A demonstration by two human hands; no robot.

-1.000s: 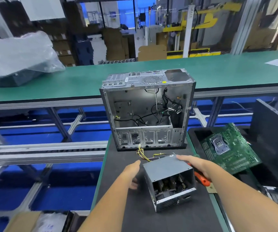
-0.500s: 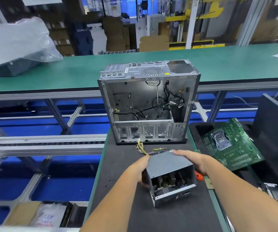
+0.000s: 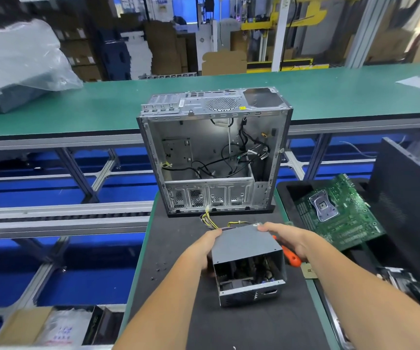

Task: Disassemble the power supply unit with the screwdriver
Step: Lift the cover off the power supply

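Observation:
The power supply unit [image 3: 247, 251], a grey metal box with its open end toward me, sits on the black mat [image 3: 173, 248] in front of the computer case. Yellow and black wires [image 3: 211, 221] trail from its far end. My left hand [image 3: 206, 245] grips the unit's left side. My right hand [image 3: 290, 238] holds its far right top corner, fingers curled over the edge. The orange-handled screwdriver [image 3: 292, 260] shows under my right hand, beside the unit; I cannot tell whether the hand holds it or it lies on the mat.
An open, gutted computer case [image 3: 214, 157] stands upright at the mat's far end. To the right, a green motherboard [image 3: 338, 213] lies in a black tray beside a black side panel [image 3: 411, 198]. Loose screws [image 3: 158, 266] dot the mat's left. A green conveyor [image 3: 102, 104] runs behind.
My left hand moved right from the mat onto the unit's left side and took hold. My right hand stayed on the far corner. The unit turned slightly between both hands.

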